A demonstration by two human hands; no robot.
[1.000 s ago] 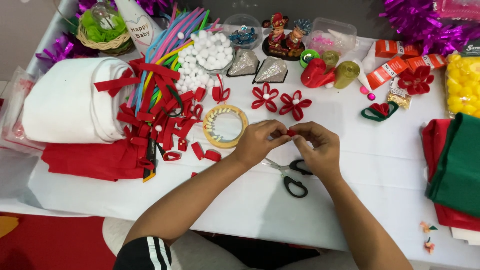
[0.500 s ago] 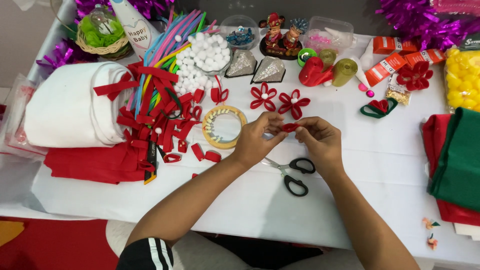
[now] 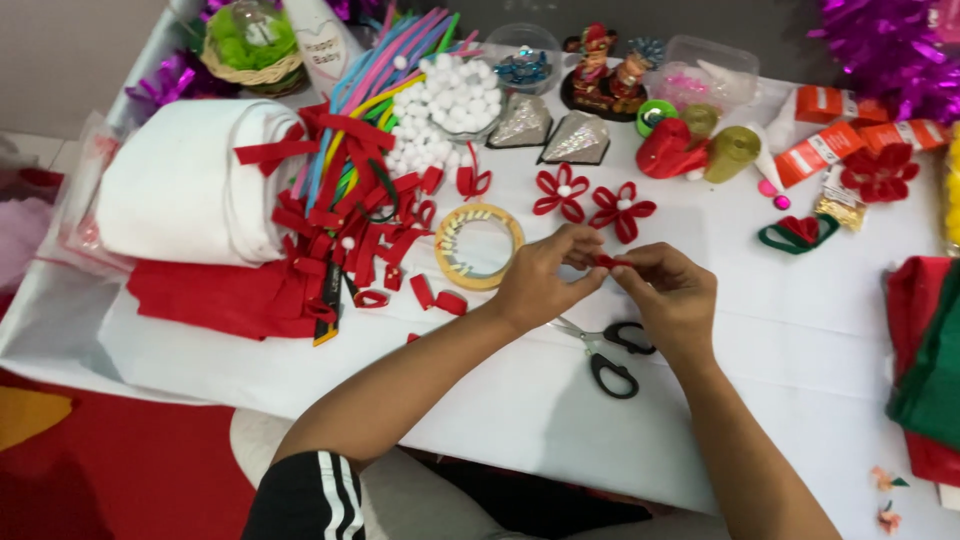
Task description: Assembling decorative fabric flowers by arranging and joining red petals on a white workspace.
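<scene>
My left hand (image 3: 541,277) and my right hand (image 3: 668,297) meet over the white table (image 3: 780,330), both pinching a small red ribbon piece (image 3: 606,261) between their fingertips. Black-handled scissors (image 3: 606,356) lie on the table just under my hands. Two finished red ribbon flowers (image 3: 592,201) with white centres lie just beyond my fingers. A roll of tape (image 3: 479,245) sits left of my left hand, beside a heap of red ribbon loops (image 3: 355,235).
A roll of white cloth (image 3: 185,180) lies on red felt (image 3: 225,297) at the left. White pom-poms (image 3: 440,105), coloured pipe cleaners (image 3: 385,65), figurines (image 3: 605,65) and containers line the back. Folded red and green felt (image 3: 930,370) lies at the right edge.
My hands stay together on the ribbon piece with small finger movements. The camera has tilted slightly, shifting the scene.
</scene>
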